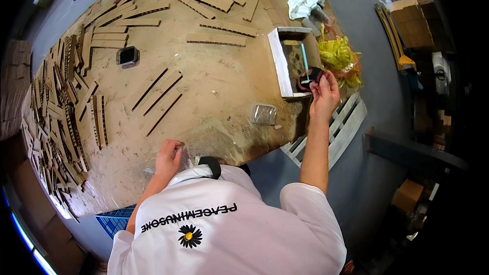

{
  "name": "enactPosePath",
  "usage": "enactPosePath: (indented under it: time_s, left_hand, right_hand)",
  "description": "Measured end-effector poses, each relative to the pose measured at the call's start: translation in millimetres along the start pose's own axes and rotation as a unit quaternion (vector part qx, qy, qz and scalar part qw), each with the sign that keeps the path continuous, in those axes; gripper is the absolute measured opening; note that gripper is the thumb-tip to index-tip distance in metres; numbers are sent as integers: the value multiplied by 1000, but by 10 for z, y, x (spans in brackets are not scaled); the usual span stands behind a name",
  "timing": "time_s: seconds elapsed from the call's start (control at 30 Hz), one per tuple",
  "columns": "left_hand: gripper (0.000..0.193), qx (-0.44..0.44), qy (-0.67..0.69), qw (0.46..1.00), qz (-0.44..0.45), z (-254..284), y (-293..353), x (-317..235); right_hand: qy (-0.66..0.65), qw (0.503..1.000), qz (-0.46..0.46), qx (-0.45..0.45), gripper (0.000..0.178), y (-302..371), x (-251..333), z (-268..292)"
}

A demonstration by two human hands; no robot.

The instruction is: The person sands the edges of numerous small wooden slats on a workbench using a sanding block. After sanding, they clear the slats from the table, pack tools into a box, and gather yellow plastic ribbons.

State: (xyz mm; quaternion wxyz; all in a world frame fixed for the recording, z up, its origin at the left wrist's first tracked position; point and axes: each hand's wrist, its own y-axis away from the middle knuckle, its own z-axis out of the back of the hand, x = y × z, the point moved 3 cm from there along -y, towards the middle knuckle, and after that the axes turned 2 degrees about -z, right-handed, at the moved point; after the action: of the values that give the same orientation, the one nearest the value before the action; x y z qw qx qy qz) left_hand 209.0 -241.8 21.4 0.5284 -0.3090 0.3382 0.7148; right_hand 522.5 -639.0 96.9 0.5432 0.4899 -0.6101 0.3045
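Right hand (325,94) grips a dark object (307,77) at the box's (278,63) near right corner — left hand (168,159) low on the table (204,86), fingers bent, its grasp impossible to tell.

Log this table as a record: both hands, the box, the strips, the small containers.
White box: open, light blue stick inside
Right hand: holds a dark object at the box's near right corner
Left hand: on the table, toward its near edge; grip unclear
Cardboard strips: scattered, mostly left and far side
Clear container: nearer than the box
Dark container: on the table's left half
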Motion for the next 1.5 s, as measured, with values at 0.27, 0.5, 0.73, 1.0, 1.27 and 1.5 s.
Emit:
enactPosePath:
  time_s: [0.27,0.5,0.73,1.0,1.27,1.5]
  left_hand:
    - [16,68,-50,996,6,34,-65,4]
    - [19,116,-80,990,2,-27,-170,-134]
    - [36,187,-62,976,-96,-238,-484,-486]
    - [65,156,-129,918,-340,-1021,-1354,-1287]
    - [83,173,-305,896,-271,-1120,-1770,-1078]
    - [70,18,-90,992,-84,-534,-1930,-738]
  right_hand:
    - [-10,993,-114,-6,30,783,-519,112]
    - [3,981,-151,118,38,983,-1128,-719]
    - [23,1000,15,-2,33,991,-994,-192]
    - [-159,971,-154,-94,27,1224,-1316,217]
    - [-167,962,-215,-15,23,1428,-1493,-478]
    - [-165,954,-245,52,21,1280,-1587,-651]
